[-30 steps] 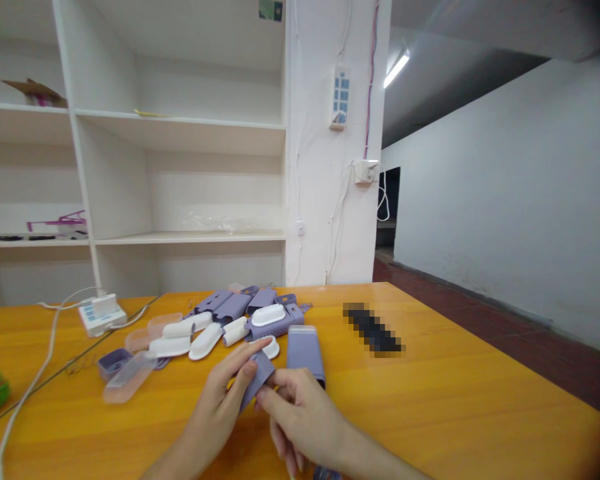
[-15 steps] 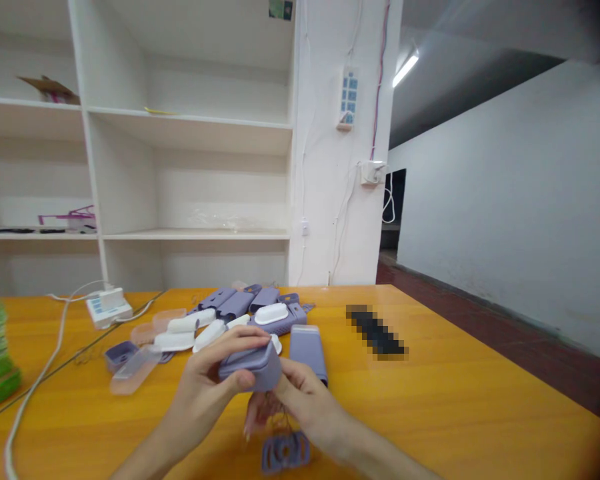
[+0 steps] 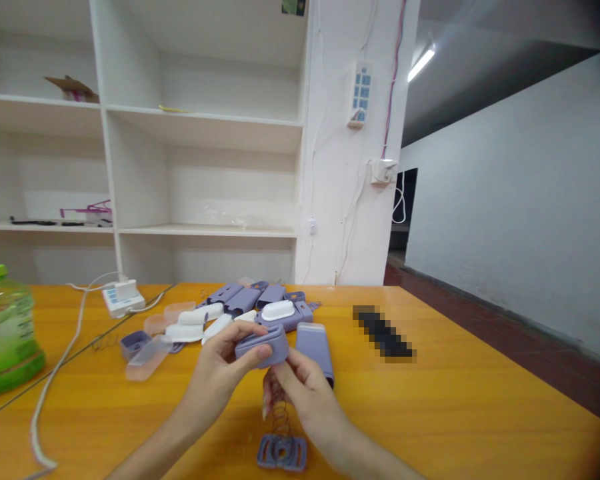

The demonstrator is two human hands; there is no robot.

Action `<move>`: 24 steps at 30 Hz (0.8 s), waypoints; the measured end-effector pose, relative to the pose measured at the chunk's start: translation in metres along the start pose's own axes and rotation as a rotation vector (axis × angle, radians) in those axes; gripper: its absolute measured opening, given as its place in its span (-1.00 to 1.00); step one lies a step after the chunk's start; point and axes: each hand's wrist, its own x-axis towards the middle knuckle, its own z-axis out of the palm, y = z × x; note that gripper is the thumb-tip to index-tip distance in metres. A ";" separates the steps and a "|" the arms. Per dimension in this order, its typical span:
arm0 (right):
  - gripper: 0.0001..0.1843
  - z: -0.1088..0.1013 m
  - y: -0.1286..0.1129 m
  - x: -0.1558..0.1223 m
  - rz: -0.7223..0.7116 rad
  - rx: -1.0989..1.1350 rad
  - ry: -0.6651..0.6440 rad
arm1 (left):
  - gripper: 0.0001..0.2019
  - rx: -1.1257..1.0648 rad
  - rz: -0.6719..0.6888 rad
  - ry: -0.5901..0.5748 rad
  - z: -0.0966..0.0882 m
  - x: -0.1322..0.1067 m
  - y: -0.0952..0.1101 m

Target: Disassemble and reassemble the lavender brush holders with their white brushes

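Purple plastic housing is sitting above the orange table, pinched by the left hand with thumb under, fingers over. The right hand is reaching up beneath it, fingers pinching a coil spring hanging to a purple base.
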 end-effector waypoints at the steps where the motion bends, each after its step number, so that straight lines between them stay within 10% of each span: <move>1: -0.40 0.001 0.000 0.000 -0.012 -0.002 0.005 | -0.84 0.017 0.005 0.004 -0.001 0.001 0.000; 18: -0.46 0.003 -0.001 -0.011 -0.033 -0.050 0.120 | -0.56 0.063 0.174 -0.206 0.009 -0.019 0.009; 24: -0.44 0.003 0.000 -0.011 -0.039 -0.036 0.104 | -0.77 0.205 0.239 -0.079 0.005 -0.022 0.000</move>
